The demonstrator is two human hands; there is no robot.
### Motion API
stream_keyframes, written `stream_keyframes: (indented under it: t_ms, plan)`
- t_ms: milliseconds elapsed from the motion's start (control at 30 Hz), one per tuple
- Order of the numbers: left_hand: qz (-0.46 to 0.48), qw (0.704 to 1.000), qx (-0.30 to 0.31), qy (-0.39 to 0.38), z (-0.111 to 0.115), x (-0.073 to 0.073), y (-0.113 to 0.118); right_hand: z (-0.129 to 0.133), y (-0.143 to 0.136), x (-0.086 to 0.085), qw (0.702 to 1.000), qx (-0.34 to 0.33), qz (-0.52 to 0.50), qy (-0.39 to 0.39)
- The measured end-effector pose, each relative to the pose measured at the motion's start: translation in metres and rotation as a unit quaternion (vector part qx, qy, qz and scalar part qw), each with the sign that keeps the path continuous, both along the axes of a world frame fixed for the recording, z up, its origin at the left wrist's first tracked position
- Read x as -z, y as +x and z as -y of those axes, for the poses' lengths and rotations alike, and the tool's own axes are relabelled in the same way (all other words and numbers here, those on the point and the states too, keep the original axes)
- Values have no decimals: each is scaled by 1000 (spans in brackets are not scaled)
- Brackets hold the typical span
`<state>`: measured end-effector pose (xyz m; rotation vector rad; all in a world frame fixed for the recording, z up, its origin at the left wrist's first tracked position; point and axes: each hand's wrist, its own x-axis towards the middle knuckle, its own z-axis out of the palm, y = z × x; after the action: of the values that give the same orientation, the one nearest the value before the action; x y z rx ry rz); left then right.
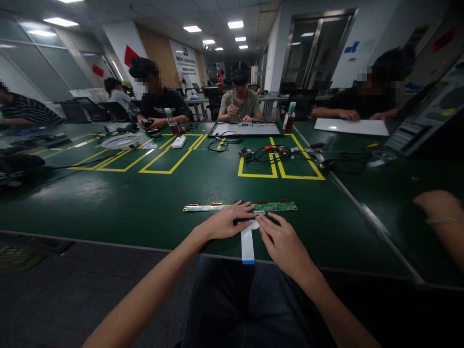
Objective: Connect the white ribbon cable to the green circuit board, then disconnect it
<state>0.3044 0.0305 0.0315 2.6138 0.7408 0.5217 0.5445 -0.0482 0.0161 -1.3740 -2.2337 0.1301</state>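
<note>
A long, narrow circuit board lies across the green table in front of me, with copper-coloured tabs along its far edge. From its middle a white flat ribbon cable runs towards me, and its blue-tipped end reaches the table's front edge. My left hand lies flat with fingers stretched over the board, its thumb by the cable. On the right, my right hand has its fingertips together at the cable's upper end, beside the board's near edge. The fingers partly hide the joint between cable and board.
Cables and a red-handled tool lie beyond the board among yellow tape outlines. Farther back are a white box, a bottle and a panel at which a person works. Another person's arm rests at right.
</note>
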Motion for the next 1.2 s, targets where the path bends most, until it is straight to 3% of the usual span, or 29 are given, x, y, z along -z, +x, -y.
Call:
stream_keyframes:
  t_ms: [633, 767, 967, 1200]
  plan:
    - [-30, 999, 28, 26, 3, -2, 0, 1, 1, -2, 997, 18, -65, -32]
    - [-46, 998, 32, 34, 1, -1, -1, 2, 3, 0, 989, 67, -128, -2]
    - [-61, 998, 27, 15, 3, -5, 0, 12, 34, 2, 990, 114, -57, 64]
    - [-69, 997, 31, 16, 7, -12, 1, 18, 61, 11, 989, 122, -57, 62]
